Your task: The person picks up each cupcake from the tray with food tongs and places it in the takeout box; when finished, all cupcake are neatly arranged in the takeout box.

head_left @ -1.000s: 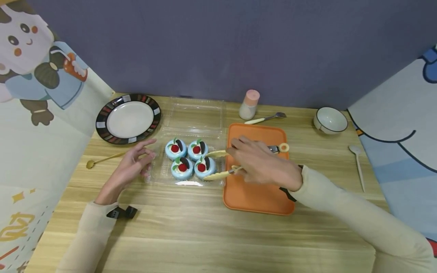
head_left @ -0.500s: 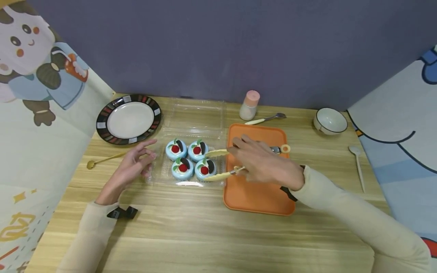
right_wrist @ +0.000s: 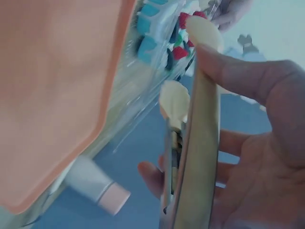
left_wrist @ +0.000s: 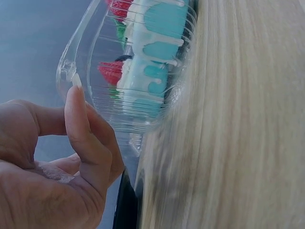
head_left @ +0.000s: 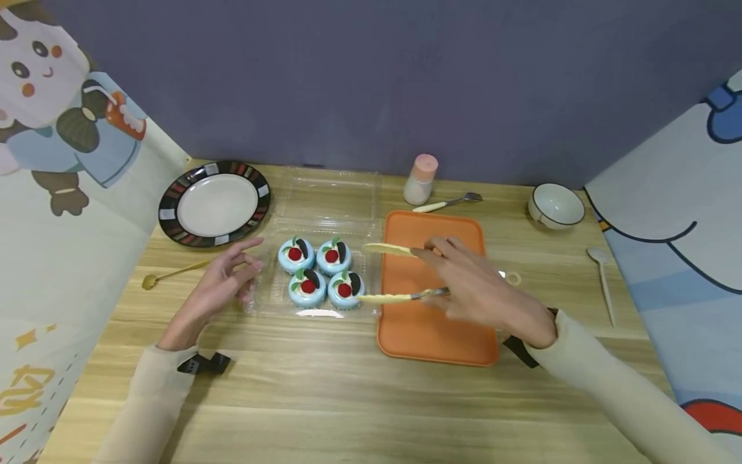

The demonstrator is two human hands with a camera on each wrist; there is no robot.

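In the head view, a clear plastic box (head_left: 269, 299) with its lid folded back holds several pale blue cupcakes (head_left: 307, 288), each topped with a red berry, dark cookie and green leaf. At the box's left edge is my left hand (head_left: 226, 277); in the left wrist view its curled fingers pinch the rim at a corner. My right hand (head_left: 481, 283) holds food tongs (head_left: 391, 299) with cream-coloured tips, over the orange tray (head_left: 435, 341). The tong arms stand apart with nothing between them. The lower tip is beside the front right cupcake; whether they touch I cannot tell.
A dark-rimmed plate (head_left: 217, 203) stands back left, with a gold spoon (head_left: 174, 274) before it. Behind the tray are a pink-capped shaker (head_left: 420, 180) and a fork (head_left: 446, 203). At right lie a bowl (head_left: 555, 206) and a pale spoon (head_left: 603, 283).
My right hand has drawn back to the right with the tongs, and their arms have spread wider, off the front right cupcake. That cupcake turned slightly earlier. My left hand stays put.
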